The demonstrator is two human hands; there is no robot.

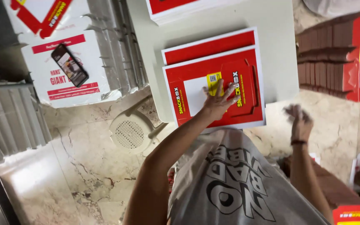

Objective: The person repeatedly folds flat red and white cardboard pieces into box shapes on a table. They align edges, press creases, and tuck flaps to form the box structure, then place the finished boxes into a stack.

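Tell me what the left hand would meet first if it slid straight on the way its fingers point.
The left hand lies flat on the top red carton blank, fingers pointing up and right. It would likely cross that blank's far edge onto the second red blank behind it.

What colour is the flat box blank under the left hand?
The flat box blank is red with a white panel and a yellow patch; the head view shows it.

The right hand is motion-blurred, perhaps open, and the left hand hides part of the flat red carton.
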